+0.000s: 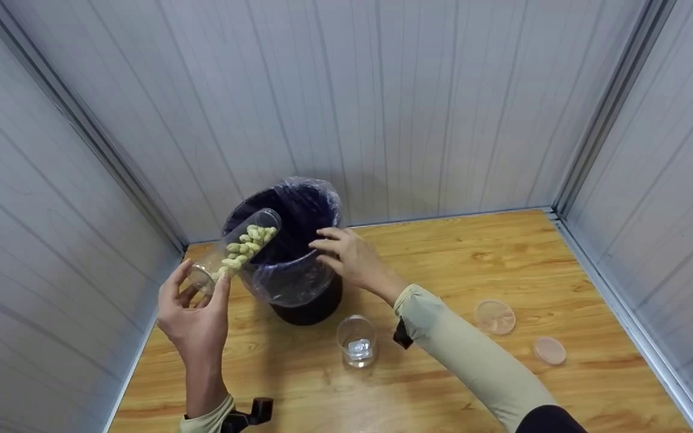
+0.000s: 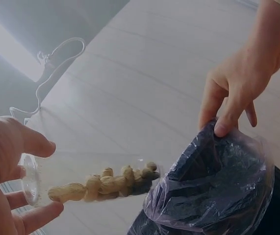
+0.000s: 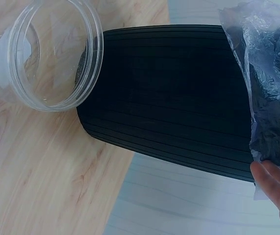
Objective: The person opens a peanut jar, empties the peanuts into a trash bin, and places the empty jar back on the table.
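Note:
A clear plastic jar [image 1: 217,249] with several unshelled peanuts [image 1: 244,248] in it lies tilted in my left hand [image 1: 196,316], whose thumb and fingers grip its base end. The jar's mouth hangs over the black trash bin [image 1: 313,307], and the peanuts lie along its lower wall. A thin translucent bag [image 1: 286,285] lines the bin and folds down over its rim. At the bin's right side, my right hand [image 1: 355,261] pinches the bag at the rim, as the left wrist view shows.
A second clear jar [image 1: 357,343], lidless, stands upright before the bin, with something whitish inside. Two round translucent lids, one larger [image 1: 495,317] and one smaller [image 1: 550,350], lie on the wooden surface [image 1: 443,397] at right. Pale panel walls [image 1: 412,108] enclose three sides.

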Tool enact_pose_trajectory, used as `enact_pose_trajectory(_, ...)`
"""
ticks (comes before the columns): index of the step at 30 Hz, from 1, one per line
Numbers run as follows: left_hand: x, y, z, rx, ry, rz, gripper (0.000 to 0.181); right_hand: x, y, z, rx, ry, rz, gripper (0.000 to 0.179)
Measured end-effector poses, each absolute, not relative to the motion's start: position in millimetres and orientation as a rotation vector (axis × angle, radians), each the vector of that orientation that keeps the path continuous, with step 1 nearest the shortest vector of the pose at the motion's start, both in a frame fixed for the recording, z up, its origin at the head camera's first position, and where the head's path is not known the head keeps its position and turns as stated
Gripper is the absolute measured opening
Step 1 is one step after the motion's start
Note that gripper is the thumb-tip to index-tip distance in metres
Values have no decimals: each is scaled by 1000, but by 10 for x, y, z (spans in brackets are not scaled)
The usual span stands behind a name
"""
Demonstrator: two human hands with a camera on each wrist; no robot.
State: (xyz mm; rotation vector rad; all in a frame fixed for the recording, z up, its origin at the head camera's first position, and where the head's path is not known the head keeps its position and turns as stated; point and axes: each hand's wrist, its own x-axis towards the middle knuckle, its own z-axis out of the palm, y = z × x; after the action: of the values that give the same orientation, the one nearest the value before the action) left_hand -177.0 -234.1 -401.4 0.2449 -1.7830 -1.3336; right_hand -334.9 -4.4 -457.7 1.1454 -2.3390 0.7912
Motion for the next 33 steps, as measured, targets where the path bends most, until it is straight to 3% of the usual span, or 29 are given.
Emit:
enact_pose_trajectory(23, -1875, -2293, -4113, 172, -1864, -1123, 49, -3351, -56, -4603, 1104, -2359, 822, 31)
enact_pose_trajectory(33, -1780, -2132, -3799, 151, -1787, -1138, 49, -3371, -59, -4614, 1106, -2342, 831, 30)
